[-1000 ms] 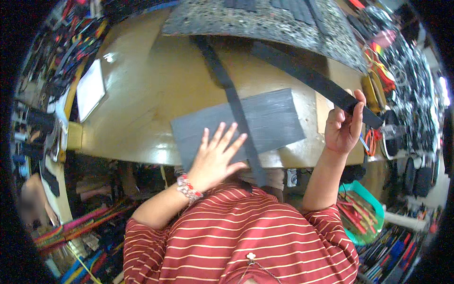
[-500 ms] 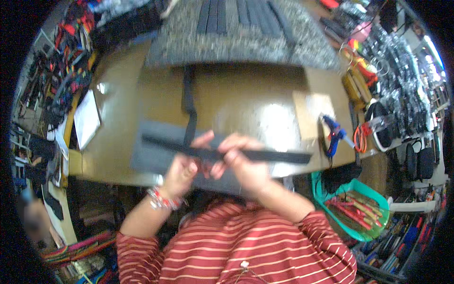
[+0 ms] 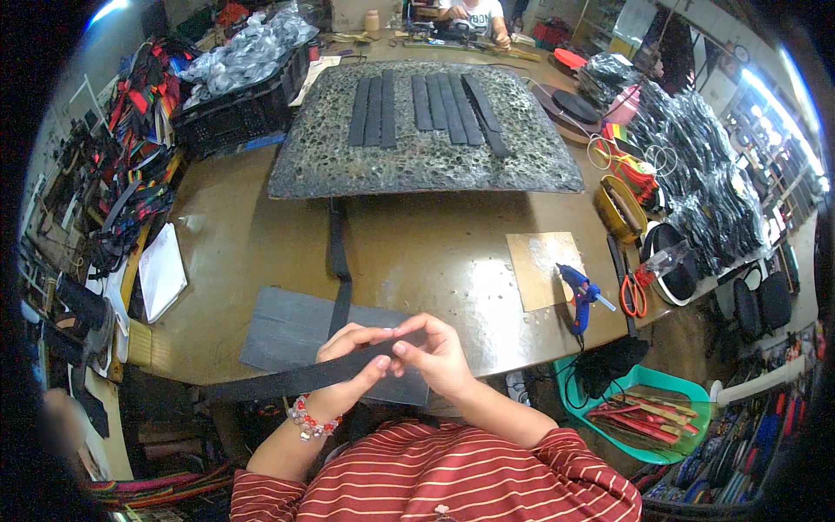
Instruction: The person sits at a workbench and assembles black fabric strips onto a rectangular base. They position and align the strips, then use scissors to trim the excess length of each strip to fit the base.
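Observation:
A flat black strap (image 3: 278, 381) is held by both hands over the near edge of the table. My left hand (image 3: 341, 383) is closed round it, thumb on top, and a long piece hangs out to the left past the wrist. At the strap's right end, the thumb and fingers of my right hand (image 3: 442, 350) pinch it. Beneath the hands lies a dark grey sheet (image 3: 283, 326). Another black strap length (image 3: 337, 244) runs from under the mottled slab onto the sheet; whether it joins the held strap is hidden.
Several black strips (image 3: 448, 109) lie on the mottled slab (image 3: 348, 174). To the right are a blue glue gun (image 3: 576, 291) on a tan board (image 3: 526, 261), orange-handled scissors (image 3: 634, 297) and a green tray (image 3: 574, 396). Another person (image 3: 474, 17) sits across the table.
The strap, earlier stretched out on both sides of my hands, now reaches only to the left from them. My hands have come closer together, and the view has tilted up toward the far table.

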Action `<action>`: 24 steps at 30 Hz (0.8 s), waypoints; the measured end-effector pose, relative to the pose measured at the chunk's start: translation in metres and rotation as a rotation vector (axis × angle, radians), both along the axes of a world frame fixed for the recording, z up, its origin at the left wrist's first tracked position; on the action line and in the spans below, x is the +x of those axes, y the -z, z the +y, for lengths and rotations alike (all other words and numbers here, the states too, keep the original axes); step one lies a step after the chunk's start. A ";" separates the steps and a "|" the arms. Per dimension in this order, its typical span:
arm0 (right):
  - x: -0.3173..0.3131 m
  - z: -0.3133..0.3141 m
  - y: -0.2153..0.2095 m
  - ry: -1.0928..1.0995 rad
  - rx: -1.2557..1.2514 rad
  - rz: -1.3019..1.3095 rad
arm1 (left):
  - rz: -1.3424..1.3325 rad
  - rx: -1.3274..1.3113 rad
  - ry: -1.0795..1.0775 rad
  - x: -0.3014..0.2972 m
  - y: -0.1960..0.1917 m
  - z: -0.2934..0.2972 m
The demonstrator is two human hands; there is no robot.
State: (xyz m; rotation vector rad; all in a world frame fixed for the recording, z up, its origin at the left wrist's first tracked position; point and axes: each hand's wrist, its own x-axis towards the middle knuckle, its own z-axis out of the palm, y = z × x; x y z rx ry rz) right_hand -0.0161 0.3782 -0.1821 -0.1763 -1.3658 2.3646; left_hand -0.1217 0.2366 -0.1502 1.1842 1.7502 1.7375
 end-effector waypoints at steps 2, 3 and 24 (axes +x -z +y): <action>0.001 0.000 -0.001 0.006 0.089 -0.045 | 0.037 -0.024 -0.013 -0.002 0.000 0.001; 0.003 0.003 -0.001 0.014 0.179 -0.106 | 0.056 -0.035 -0.029 -0.006 0.001 -0.001; 0.065 0.082 0.017 0.010 1.224 -0.385 | -0.251 -0.210 -0.114 -0.009 0.038 0.017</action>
